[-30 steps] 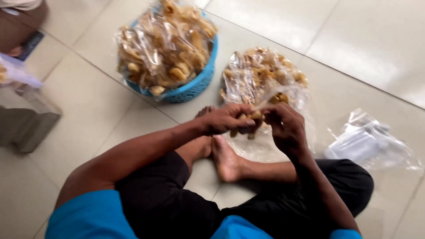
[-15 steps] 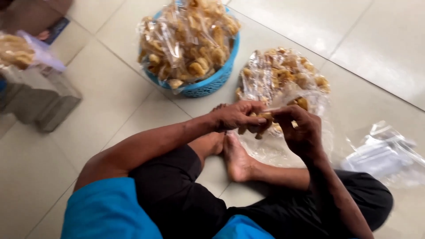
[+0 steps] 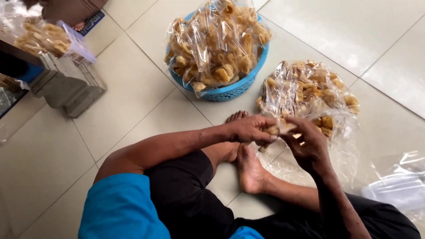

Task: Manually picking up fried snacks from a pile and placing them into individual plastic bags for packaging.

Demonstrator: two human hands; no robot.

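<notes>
I sit cross-legged on a tiled floor. My left hand (image 3: pixel 252 129) and my right hand (image 3: pixel 305 144) meet in front of my feet, both pinching a small clear packet of golden fried snacks (image 3: pixel 280 129). Just beyond them lies a large clear plastic bag of loose fried snacks (image 3: pixel 307 88), its mouth open toward my hands. A blue basket (image 3: pixel 230 90) farther back is heaped with several filled clear snack packets (image 3: pixel 217 42).
A pile of empty clear plastic bags (image 3: pixel 400 186) lies at the right. At the far left a grey metal device (image 3: pixel 66 86) stands on the floor with a filled snack packet (image 3: pixel 46 37) resting on top. Another person's foot (image 3: pixel 79 26) shows at the top left.
The view has swung right and down, so the basket and bags sit lower in frame. My hands stay together on the small packet with only slight finger movement.
</notes>
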